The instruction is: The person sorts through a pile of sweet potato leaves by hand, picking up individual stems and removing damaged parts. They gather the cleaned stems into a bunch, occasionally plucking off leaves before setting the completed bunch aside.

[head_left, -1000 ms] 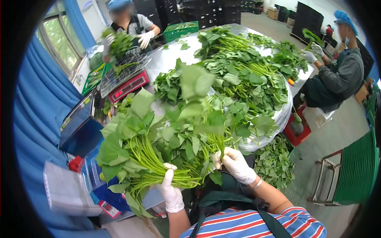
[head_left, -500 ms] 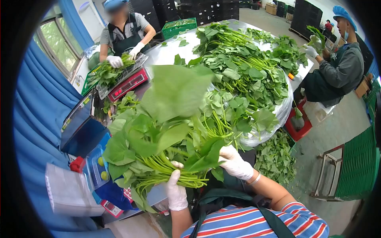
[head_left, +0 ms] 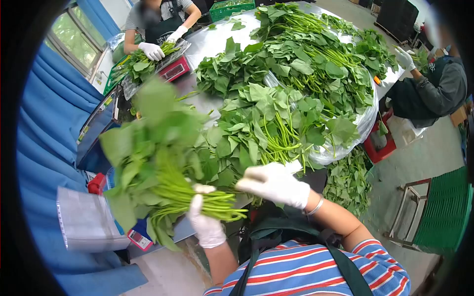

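My left hand (head_left: pixel 205 222), in a white glove, is closed round the stems of a big leafy green bunch (head_left: pixel 168 177). The bunch's leaves point up and left and are partly blurred; its stem ends stick out to the right. My right hand (head_left: pixel 274 185), also gloved, is just right of the stem ends, apart from them. Its fingers point left and lie close together, smeared by motion, and I cannot make out anything in them. Beyond it, a large pile of leafy greens (head_left: pixel 306 64) covers much of the table (head_left: pixel 237 34).
A person (head_left: pixel 163 24) handles greens by a red scale (head_left: pixel 175 69) at the back left. Another person (head_left: pixel 434 89) stands at the right. A red stool (head_left: pixel 382 148), a green rack (head_left: pixel 442 212) and a clear plastic bin (head_left: pixel 91 222) are around.
The bunch in my left hand has moved left. My right hand has shifted left and upward, off the leaves it was beside. The view has tilted down.
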### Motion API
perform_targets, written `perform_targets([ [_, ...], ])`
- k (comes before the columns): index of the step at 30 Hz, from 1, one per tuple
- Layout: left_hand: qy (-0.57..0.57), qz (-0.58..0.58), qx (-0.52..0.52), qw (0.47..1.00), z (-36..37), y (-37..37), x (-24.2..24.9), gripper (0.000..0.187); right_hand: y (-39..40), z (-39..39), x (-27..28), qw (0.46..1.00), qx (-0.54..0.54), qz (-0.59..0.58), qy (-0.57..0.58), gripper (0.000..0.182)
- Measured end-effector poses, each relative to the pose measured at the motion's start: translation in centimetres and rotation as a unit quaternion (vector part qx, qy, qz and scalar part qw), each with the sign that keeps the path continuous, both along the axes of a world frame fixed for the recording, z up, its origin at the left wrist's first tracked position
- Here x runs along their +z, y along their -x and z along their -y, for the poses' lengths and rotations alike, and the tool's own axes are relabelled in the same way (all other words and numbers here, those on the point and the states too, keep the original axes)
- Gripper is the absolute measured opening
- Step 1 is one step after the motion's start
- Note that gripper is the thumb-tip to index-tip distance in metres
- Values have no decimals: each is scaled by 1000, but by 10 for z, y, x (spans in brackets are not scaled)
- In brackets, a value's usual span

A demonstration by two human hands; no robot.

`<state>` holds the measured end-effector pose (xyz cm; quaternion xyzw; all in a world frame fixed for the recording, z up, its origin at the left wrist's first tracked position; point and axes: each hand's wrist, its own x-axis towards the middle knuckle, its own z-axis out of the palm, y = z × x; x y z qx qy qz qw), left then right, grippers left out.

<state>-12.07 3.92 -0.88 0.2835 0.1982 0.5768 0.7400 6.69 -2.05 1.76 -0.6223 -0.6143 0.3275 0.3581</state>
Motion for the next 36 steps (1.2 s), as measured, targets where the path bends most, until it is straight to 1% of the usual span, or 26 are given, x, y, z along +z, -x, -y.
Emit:
perform_targets([
  [1,6,44,10,999,-8,9,5,50,-8,2,-10,988,-78,-26,-131,28],
  [2,-6,55,18,998,-15,20,5,50,-20,4,-12,966,-201,-157,-54,24],
  [3,-22,55,29,998,-19,28,7,50,-37,7,-18,964,-245,-29,-99,20],
  [4,-33,45,31,998,-21,35,7,46,-50,7,-34,954,-287,-32,-75,18],
  [5,-44,33,33,998,-22,40,6,41,-59,7,-53,948,-300,25,-108,16],
  [6,-46,16,42,998,-22,44,3,40,-64,8,-65,941,-279,127,-146,15],
  [7,-44,15,38,998,-23,46,-2,40,-68,10,-73,921,-255,230,-182,14],
  [9,-28,38,14,999,-24,43,-4,40,-72,11,-81,922,-259,227,-174,12],
  [11,-35,52,15,998,-19,39,-6,39,-79,11,-77,924,-257,226,-170,11],
  [13,-6,48,2,999,-19,43,-14,38,-88,12,-55,954,-255,20,-154,11],
  [14,-23,51,11,998,-15,35,-4,33,-87,15,-34,949,-275,-31,-148,13],
  [16,-20,47,12,999,-15,31,-4,30,-88,15,-23,915,-282,-229,-174,12],
  [17,-17,41,13,999,-16,30,-5,28,-82,16,-6,887,-278,-322,-182,12],
  [18,-18,43,7,999,-16,29,-6,28,-78,21,8,889,-285,-326,-152,14],
  [19,-6,33,3,999,-15,29,-8,26,-77,22,9,887,-289,-324,-156,14],
  [20,7,24,0,1000,-16,28,-9,24,-75,22,9,879,-276,-353,-159,15],
  [22,-3,22,-3,1000,-14,22,-7,24,-74,24,6,863,-249,-404,-174,17],
  [23,-11,17,0,1000,-13,19,-5,23,-73,25,7,862,-250,-403,-178,17],
  [28,-31,-3,7,999,-8,10,0,41,-62,27,12,868,-206,-415,-179,18],
  [33,-40,-21,13,999,-2,3,3,40,-52,27,14,882,-172,-401,-182,14],
  [35,-11,-73,59,996,3,-4,9,51,-48,26,12,884,-163,-402,-174,14],
  [36,3,-75,66,995,4,-5,8,51,-45,25,14,881,-145,-409,-187,14],
])
